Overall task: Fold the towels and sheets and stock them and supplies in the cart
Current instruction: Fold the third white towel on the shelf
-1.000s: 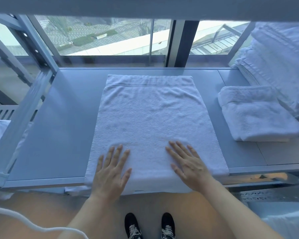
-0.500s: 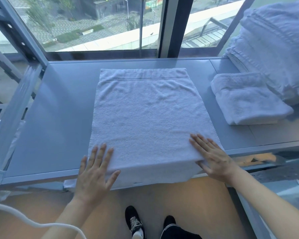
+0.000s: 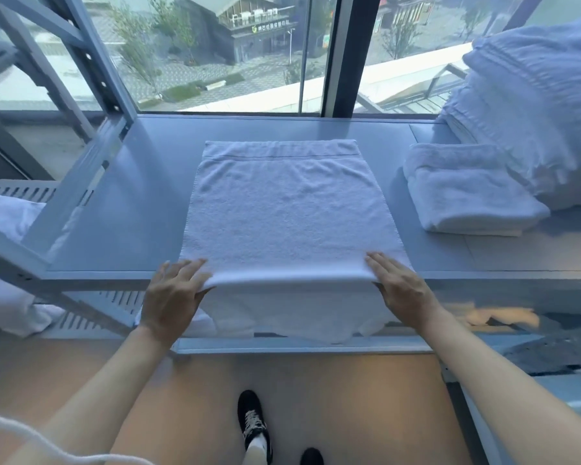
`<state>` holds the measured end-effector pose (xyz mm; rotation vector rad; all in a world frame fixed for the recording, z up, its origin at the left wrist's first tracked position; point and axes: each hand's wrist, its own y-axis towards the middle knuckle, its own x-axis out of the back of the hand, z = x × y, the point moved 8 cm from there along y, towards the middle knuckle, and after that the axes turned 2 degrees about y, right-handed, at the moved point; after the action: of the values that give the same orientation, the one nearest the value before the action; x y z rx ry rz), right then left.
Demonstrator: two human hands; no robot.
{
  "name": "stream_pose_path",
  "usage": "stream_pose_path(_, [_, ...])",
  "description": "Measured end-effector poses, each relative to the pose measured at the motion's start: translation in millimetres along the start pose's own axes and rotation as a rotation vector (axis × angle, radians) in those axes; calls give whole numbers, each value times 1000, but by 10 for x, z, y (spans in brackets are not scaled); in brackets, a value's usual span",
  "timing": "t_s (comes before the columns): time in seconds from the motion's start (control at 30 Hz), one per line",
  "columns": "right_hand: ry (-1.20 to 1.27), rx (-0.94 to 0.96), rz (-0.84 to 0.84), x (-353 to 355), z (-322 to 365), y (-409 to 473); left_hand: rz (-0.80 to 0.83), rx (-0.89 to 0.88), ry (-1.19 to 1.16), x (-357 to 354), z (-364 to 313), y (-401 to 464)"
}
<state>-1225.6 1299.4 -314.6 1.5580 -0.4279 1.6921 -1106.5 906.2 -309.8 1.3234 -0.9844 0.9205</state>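
**Both hands on the near fold of the towel**

Left hand (image 3: 173, 293) is at the near-left corner of the towel (image 3: 289, 213), fingers on top and thumb tucked under the folded edge, so it's pinching that corner. Right hand (image 3: 399, 286) does the mirror thing at the near-right corner: fingers lie flat along the top, and the thumb looks like it's under the fold, though I can't see it fully. Looks like a grip on the towel too.

The towel itself is white, spread flat in the middle of the grey surface (image 3: 128, 209), stripe band at the far end near the window (image 3: 215, 52). The near edge is a fold sitting right at the surface's front lip, and some loose towel hangs down below it over the front.

To the right, apart from the spread towel, there's a folded towel (image 3: 467, 193), and just behind it a tall stack (image 3: 534, 105) of white linens leaning against the right side. On the left, grey frame (image 3: 81, 169) bars run diagonally, with something white and pillowy (image 3: 4, 223) below them.

Down below: wood floor (image 3: 349, 397), and black shoes (image 3: 252, 421) with white laces.
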Motion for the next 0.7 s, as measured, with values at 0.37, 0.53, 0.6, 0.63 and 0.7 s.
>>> stream_pose_path(0.37, [-22,-165,-173,651,43,-460,-160,118,-196,883,-343,-564])
stream_pose_path(0.53, [-1,-188,-233,879,294,-621,-163,140,-218,1136,-254,-807])
stream_pose_path(0.6, [9,-205,-244,945,433,-685,-172,145,-225,1215,-202,-918])
stream_pose_path(0.63, [10,-213,-253,976,516,-718,-184,137,-231,1265,-173,-985])
stream_pose_path(0.7, [8,-237,-277,1039,686,-789,-206,127,-250,1372,-80,-1147])
